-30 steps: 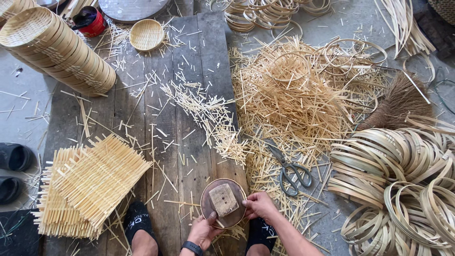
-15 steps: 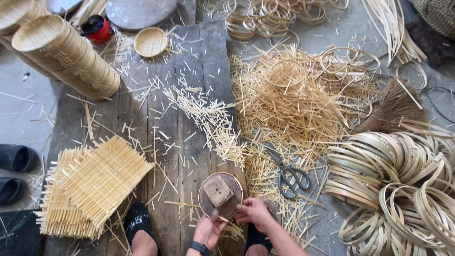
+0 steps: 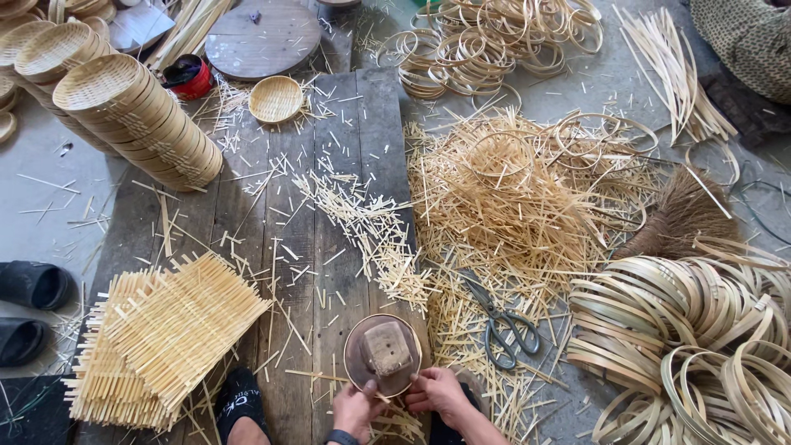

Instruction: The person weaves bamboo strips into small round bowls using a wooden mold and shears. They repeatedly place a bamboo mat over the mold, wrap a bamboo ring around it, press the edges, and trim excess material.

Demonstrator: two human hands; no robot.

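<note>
On the splinter-strewn plank floor, both hands' fingers pinch a round wooden mould.

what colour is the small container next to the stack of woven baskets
Red with a black top; the small container shows in the head view, beside the stack of woven baskets.

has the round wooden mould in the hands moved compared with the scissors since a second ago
No. The round mould stays just left of the scissors on the plank, held by the left hand and right hand.
</note>
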